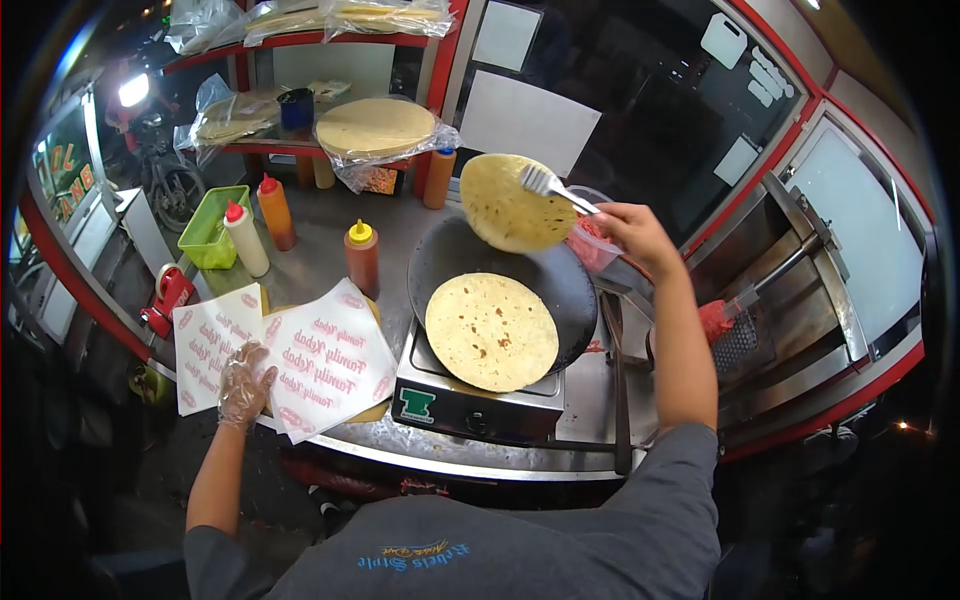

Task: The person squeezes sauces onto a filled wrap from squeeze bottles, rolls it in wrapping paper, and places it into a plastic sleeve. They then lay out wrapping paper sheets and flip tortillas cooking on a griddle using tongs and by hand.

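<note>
My right hand (640, 235) is closed around the handle of metal tongs (545, 182), whose slotted end grips the edge of a browned tortilla (505, 215). That tortilla hangs tilted over the back of the dark round griddle pan (580, 310). A second tortilla (490, 335) lies flat in the pan, slightly over its front rim. My left hand (243, 385), in a clear plastic glove, rests on the printed wrapping papers (325, 365), thumb apart from the fingers. One sheet lies on each side of the hand, over a wooden board (372, 412).
A stove (480, 405) carries the pan. Sauce bottles (362, 262) and a green basket (215, 235) stand at the left. Stacked tortillas (375, 127) sit on the shelf above. A tub of pink food (592, 245) is behind the pan; a vertical grill (790, 280) stands right.
</note>
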### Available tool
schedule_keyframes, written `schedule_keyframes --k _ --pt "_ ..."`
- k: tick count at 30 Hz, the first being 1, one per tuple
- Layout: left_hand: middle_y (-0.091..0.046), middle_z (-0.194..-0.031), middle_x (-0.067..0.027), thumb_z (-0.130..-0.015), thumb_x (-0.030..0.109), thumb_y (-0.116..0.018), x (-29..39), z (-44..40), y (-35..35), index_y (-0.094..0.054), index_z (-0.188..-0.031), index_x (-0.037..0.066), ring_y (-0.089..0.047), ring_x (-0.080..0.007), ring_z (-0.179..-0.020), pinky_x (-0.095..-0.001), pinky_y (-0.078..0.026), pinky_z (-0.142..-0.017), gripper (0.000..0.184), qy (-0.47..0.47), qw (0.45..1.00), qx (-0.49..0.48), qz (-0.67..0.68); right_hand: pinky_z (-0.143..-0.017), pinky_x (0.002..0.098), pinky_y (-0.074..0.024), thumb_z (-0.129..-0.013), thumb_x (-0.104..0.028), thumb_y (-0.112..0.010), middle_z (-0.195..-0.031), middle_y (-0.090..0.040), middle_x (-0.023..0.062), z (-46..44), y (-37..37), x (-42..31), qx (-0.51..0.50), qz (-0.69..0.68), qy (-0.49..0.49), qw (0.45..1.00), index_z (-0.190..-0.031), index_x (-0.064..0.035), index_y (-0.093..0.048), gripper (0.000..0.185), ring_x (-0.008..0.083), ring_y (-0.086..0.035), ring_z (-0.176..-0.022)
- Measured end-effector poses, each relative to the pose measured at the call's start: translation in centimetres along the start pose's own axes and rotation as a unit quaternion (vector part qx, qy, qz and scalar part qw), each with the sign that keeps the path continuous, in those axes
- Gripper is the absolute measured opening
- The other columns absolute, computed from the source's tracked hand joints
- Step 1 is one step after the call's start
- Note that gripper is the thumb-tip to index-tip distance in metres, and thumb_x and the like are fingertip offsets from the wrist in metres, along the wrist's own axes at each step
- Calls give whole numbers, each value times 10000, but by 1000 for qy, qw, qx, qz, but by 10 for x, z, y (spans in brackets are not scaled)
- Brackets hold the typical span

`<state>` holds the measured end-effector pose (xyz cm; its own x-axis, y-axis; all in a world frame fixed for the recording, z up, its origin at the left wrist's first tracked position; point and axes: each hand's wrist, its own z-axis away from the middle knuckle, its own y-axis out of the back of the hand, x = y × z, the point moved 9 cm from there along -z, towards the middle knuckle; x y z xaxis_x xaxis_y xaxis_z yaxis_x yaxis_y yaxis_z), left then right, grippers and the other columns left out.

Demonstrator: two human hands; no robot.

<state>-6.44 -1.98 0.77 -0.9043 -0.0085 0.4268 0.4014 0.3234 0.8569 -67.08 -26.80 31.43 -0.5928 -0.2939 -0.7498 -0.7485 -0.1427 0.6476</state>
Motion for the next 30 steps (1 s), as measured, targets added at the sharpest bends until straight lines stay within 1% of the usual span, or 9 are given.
schedule_keyframes --k 2,6,9,14,18,22,24,27,30 --pt "-623 -1434 -171 -943 294 -744 -1 3 -2 -673 -1285 74 -565 -393 -1338 -493 -437 -1162 413 2 1000 -4 4 -522 216 -359 -1035 -234 -708 -785 -636 -43 24 19 -2 -39 -118 -46 991 -1092 -38 -797 222 28 -508 -634" --pt "-626 -1428 -175 -938 300 -750 -1 3 -2 -674 -1279 74 -567 -397 -1335 -502 -436 -1159 416 7 1000 2 15 -458 212 -323 -996 -387 -752 -717 -649 -16 62 56 76 -5 90 -249 964 -1005 -69 -773 318 45 -482 -517" --pt "-630 -1421 -174 -935 287 -758 -5 3 -2 -670 -1277 81 -573 -400 -1326 -507 -443 -1148 409 -10 1000 16 25 -422 230 -329 -986 -411 -759 -715 -677 8 88 2 121 -93 -54 -341 934 -896 -91 -745 333 72 -490 -473" --pt "-637 -1405 -172 -937 278 -761 -2 3 -2 -665 -1275 100 -581 -401 -1315 -505 -452 -1138 393 -21 999 11 23 -464 276 -346 -979 -291 -768 -735 -669 -2 54 -10 106 17 -6 -178 984 -962 -81 -799 212 72 -478 -513" --pt "-641 -1396 -168 -950 303 -750 0 4 -2 -672 -1270 97 -594 -399 -1298 -499 -464 -1124 389 -23 1000 9 16 -795 411 -573 -964 -355 -772 -1014 -783 197 50 14 65 213 366 -12 906 -1198 3 -763 428 325 -763 -893" --pt "-653 -1382 -164 -952 351 -742 -5 3 0 -688 -1259 96 -601 -398 -1289 -505 -469 -1114 402 -19 1000 16 19 -830 500 -569 -911 -373 -782 -1031 -754 218 97 -45 23 238 294 176 909 -1186 -41 -760 431 431 -731 -929" --pt "-657 -1378 -166 -954 361 -738 -3 3 1 -692 -1257 99 -607 -401 -1280 -508 -474 -1107 404 -18 999 18 21 -829 516 -571 -914 -378 -777 -995 -748 201 108 -81 22 98 417 24 903 -1189 -63 -757 418 426 -727 -924" --pt "-666 -1376 -168 -948 373 -742 -5 3 0 -696 -1247 103 -620 -408 -1261 -516 -483 -1090 406 -29 999 24 31 -824 534 -568 -916 -368 -777 -972 -742 187 118 -82 19 212 391 42 895 -1202 -90 -752 400 421 -724 -911" --pt "-667 -1375 -177 -959 379 -739 -4 5 2 -690 -1267 102 -626 -413 -1268 -514 -492 -1090 417 -37 999 22 33 -835 525 -568 -933 -359 -758 -1005 -748 190 120 -90 19 161 439 -11 884 -1186 -87 -747 371 436 -721 -927"
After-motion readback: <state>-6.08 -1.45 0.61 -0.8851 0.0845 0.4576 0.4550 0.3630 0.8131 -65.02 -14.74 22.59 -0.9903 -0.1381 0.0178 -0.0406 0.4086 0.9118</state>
